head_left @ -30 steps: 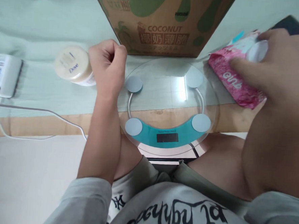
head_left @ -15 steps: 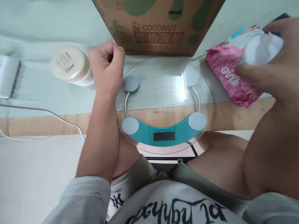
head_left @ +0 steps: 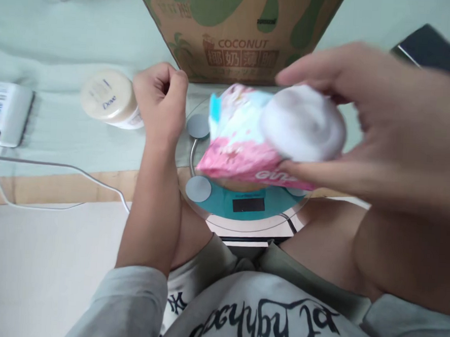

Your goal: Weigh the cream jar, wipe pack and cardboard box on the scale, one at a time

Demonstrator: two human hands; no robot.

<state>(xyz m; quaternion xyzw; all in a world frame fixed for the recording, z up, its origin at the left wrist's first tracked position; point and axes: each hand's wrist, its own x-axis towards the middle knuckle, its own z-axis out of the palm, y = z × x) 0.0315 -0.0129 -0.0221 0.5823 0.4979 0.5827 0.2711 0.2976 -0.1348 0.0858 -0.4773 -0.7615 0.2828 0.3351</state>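
Pink pack [head_left: 233, 156], one: shifted from beside the glass scale [head_left: 211, 197] to above it.
Our right hand [head_left: 388, 122] grasps it, hiding much of the scale; our left hand [head_left: 159, 101] is clenched beside the jar [head_left: 109, 98].

Before us lies the round clear-glass scale [head_left: 221, 201], under the pink-and-pale-blue soft plastic packet [head_left: 238, 139] in our right hand [head_left: 395, 133]. Behind the scale stands the brown rectangular cardboard box [head_left: 241, 29]; left, beyond our left hand [head_left: 161, 103], stands the round cream plastic jar [head_left: 108, 98].
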